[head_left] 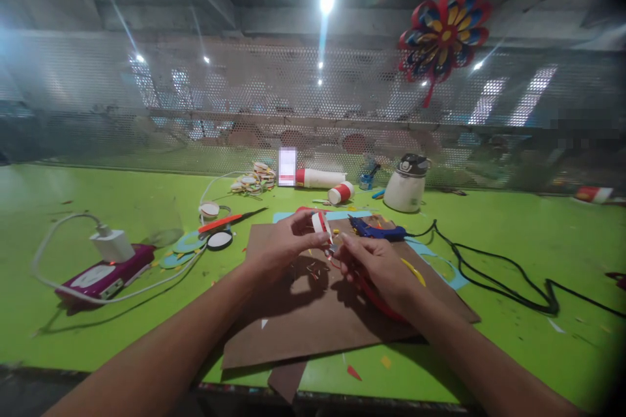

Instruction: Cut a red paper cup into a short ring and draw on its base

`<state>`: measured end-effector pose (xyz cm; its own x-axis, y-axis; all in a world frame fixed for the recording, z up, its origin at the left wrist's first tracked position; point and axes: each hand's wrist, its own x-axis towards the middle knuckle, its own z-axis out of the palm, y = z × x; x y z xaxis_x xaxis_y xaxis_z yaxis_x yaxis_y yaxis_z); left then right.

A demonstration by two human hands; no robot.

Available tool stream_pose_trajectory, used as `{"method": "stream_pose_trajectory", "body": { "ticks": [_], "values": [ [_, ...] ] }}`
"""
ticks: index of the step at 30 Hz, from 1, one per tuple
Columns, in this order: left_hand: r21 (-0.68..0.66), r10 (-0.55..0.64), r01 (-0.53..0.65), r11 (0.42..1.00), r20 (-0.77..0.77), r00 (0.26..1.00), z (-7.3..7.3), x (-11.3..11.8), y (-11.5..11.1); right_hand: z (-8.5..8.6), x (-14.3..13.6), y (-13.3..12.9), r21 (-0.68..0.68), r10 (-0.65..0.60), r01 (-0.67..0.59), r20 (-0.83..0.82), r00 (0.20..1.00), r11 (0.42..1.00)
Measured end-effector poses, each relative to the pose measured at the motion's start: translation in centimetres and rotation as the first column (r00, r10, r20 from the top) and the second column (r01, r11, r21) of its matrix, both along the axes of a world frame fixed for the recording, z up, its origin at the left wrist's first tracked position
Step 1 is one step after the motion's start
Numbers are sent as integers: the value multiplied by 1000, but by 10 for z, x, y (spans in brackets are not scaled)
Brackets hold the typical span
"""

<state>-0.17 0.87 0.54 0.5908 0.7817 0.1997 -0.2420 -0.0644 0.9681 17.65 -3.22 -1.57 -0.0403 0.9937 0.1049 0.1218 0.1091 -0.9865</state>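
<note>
Gripped in left hand (pixel 286 241), red-and-white cup (pixel 320 225), right hand (pixel 384 267) curled close beside it, its hold unclear, brown board (pixel 293 332) beneath, blue glue gun (pixel 376 230) nearby.

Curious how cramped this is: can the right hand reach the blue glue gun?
Probably yes: the glue gun lies beyond the right hand, nothing between, though that hand seems to hold scissors.

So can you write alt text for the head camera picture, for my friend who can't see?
Over a brown board on a green table, the left hand holds a small red-and-white piece, with the right hand close by. A blue glue gun lies behind the right hand, with a white jug farther back.
</note>
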Motion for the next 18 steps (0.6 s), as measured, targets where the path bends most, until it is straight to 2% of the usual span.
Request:
{"method": "stream_pose_trajectory", "body": {
  "ticks": [4,10,18],
  "values": [
    [6,36,-36,999,-33,999,5,0,-3,4,1,0,62,-61,57,71,996,996],
    [91,121,-121,988,6,993,-6,6,19,4,0,0,84,-77,65,156,985,994],
    [190,168,-169,967,24,986,-12,8,21,-4,1,2,148,-103,61,296,950,987]
  ]
}}
